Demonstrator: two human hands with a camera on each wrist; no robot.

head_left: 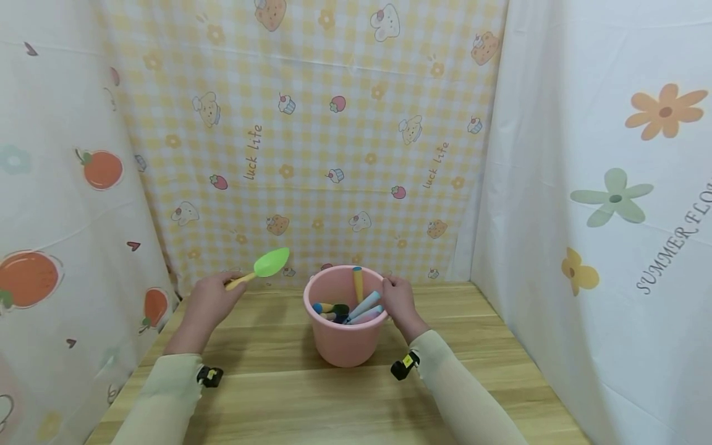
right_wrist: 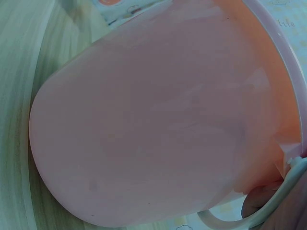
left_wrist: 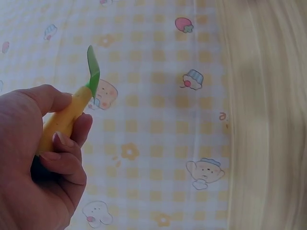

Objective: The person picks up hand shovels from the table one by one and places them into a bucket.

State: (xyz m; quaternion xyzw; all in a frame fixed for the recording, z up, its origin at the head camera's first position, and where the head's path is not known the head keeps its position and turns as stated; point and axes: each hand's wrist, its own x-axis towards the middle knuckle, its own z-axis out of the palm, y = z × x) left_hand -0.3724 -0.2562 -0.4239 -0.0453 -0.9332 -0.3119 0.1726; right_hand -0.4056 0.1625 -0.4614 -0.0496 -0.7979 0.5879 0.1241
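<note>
My left hand (head_left: 213, 301) grips a small garden trowel (head_left: 271, 262) by its yellow handle, up to the left of the bucket. Its green blade points right and slightly up; the left wrist view shows the blade edge-on, with the thumb and curled fingers round the handle (left_wrist: 64, 120). A pink bucket (head_left: 346, 346) stands upright on the table. At its right rim my right hand (head_left: 399, 303) holds on, near the bucket's white carrying handle (right_wrist: 285, 184). Inside lean several hand tools, with yellow handles (head_left: 358, 285) and pale blue handles (head_left: 366, 304); their lower ends are mostly hidden.
The wooden table (head_left: 272, 402) runs up to a yellow checked curtain (head_left: 311, 142) close behind the bucket. White printed curtains hang at the left (head_left: 61, 210) and right (head_left: 534, 123). Small black wrist cameras (head_left: 210, 376) sit on both sleeves.
</note>
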